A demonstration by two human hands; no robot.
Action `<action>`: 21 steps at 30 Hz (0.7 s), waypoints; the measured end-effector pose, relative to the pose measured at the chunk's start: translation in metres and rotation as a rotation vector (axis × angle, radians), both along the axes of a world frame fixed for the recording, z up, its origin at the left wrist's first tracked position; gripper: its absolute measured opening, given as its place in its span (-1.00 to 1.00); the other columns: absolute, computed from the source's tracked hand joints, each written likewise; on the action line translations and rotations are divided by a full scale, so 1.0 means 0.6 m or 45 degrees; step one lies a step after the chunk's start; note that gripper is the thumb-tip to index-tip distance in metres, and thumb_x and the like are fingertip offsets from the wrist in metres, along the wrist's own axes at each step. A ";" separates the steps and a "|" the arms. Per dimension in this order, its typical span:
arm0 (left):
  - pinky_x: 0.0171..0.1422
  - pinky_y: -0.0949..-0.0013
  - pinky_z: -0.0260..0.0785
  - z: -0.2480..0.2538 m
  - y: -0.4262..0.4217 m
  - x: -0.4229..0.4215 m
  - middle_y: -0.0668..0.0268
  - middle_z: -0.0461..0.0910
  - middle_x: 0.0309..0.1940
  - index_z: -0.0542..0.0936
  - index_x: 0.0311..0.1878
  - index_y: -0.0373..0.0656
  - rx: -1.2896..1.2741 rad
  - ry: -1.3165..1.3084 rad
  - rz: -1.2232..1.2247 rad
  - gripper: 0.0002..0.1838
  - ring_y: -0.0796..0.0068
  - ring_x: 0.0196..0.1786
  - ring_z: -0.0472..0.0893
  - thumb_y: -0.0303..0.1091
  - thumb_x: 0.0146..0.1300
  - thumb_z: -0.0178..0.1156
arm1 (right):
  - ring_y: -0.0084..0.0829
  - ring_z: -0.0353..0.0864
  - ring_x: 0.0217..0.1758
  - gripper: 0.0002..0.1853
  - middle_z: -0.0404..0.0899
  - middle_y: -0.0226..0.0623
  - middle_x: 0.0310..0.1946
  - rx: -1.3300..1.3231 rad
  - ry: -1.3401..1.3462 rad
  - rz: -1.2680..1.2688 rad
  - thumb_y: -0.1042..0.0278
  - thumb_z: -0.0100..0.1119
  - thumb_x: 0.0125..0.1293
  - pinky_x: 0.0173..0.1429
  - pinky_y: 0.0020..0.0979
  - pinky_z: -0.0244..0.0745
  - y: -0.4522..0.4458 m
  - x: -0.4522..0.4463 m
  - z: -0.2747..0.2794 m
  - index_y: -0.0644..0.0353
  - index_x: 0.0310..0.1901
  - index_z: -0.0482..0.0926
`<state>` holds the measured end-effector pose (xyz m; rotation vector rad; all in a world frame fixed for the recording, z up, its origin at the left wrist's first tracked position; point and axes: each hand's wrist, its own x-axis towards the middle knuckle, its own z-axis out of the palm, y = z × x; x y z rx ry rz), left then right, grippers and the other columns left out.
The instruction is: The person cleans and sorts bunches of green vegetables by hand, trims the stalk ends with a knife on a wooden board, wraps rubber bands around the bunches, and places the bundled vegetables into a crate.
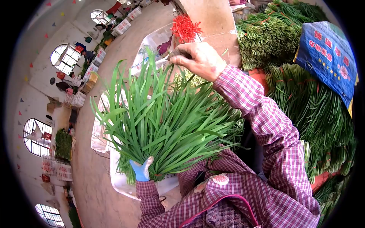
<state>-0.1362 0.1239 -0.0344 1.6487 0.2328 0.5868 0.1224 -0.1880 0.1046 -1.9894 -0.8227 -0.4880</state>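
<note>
My left hand (142,169), in a blue and white glove, is closed around the lower part of a big bunch of garlic chives (163,121). The long flat green leaves fan upward and to the right above my lap. Past the leaf tips, my bare right hand (199,60) is raised, thumb and fingers pinched together. Leaf tips come close to those fingers, but what they hold is too small to make out. Just beyond the right hand stands a cluster of red ties (185,29).
White plastic crates (118,182) stand beneath and beyond the bunch. Tied chive bundles (311,114) are piled at my right, partly under a blue printed sack (327,57). A pale block (209,17) rises ahead. Along the far wall are more crates (78,98) and people.
</note>
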 end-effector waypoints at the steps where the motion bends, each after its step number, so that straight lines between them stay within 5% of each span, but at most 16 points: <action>1: -0.42 0.45 0.32 -0.007 0.003 -0.002 0.21 0.46 -0.20 0.28 0.16 -0.30 -0.053 -0.025 -0.034 -0.33 0.50 -0.43 0.41 -0.63 -0.04 0.37 | -0.29 0.60 -0.41 -0.64 0.62 -0.20 -0.49 0.016 0.001 0.004 0.04 0.21 0.28 -0.22 -0.28 0.47 0.011 0.008 -0.006 0.23 -0.22 0.65; 7: -0.41 0.44 0.33 0.002 -0.009 0.004 0.20 0.45 -0.17 0.29 0.15 -0.29 -0.045 -0.013 -0.040 -0.32 0.50 -0.42 0.41 -0.54 -0.03 0.43 | -0.35 0.64 -0.32 -0.55 0.67 -0.18 -0.41 -0.188 0.346 0.065 -0.06 0.33 0.16 -0.11 -0.31 0.51 0.036 0.024 -0.015 0.23 -0.18 0.68; 10: -0.41 0.44 0.33 -0.002 -0.001 0.004 0.20 0.45 -0.18 0.30 0.15 -0.29 -0.014 0.002 -0.060 -0.34 0.50 -0.42 0.41 -0.53 -0.02 0.42 | -0.35 0.65 -0.31 -0.53 0.68 -0.18 -0.40 -0.016 0.357 0.176 -0.09 0.35 0.14 -0.08 -0.31 0.51 0.051 0.021 -0.026 0.19 -0.15 0.69; 16: -0.42 0.45 0.34 -0.003 -0.004 0.008 0.22 0.47 -0.22 0.32 0.13 -0.30 -0.019 0.021 -0.061 -0.39 0.51 -0.43 0.41 -0.59 -0.01 0.37 | -0.37 0.63 -0.30 -0.64 0.67 -0.20 -0.41 0.048 0.356 0.015 0.06 0.31 0.16 -0.09 -0.30 0.52 0.085 0.007 -0.037 0.19 -0.18 0.69; 19: -0.40 0.44 0.38 -0.017 0.005 0.003 0.22 0.48 -0.24 0.33 0.13 -0.30 -0.052 0.018 0.030 -0.40 0.49 -0.44 0.43 -0.65 -0.01 0.31 | -0.39 0.63 -0.25 -0.70 0.68 -0.19 -0.32 0.846 0.495 0.004 0.10 0.28 0.17 -0.01 -0.29 0.53 0.079 0.051 -0.058 0.20 -0.31 0.68; 21: -0.36 0.43 0.43 -0.023 0.018 -0.004 0.22 0.49 -0.24 0.34 0.14 -0.32 -0.025 0.011 0.055 -0.41 0.48 -0.43 0.47 -0.68 -0.02 0.25 | -0.45 0.61 -0.18 -0.69 0.69 -0.24 -0.26 1.135 0.513 -0.004 0.13 0.25 0.26 0.03 -0.34 0.52 0.036 0.075 -0.053 0.20 -0.13 0.67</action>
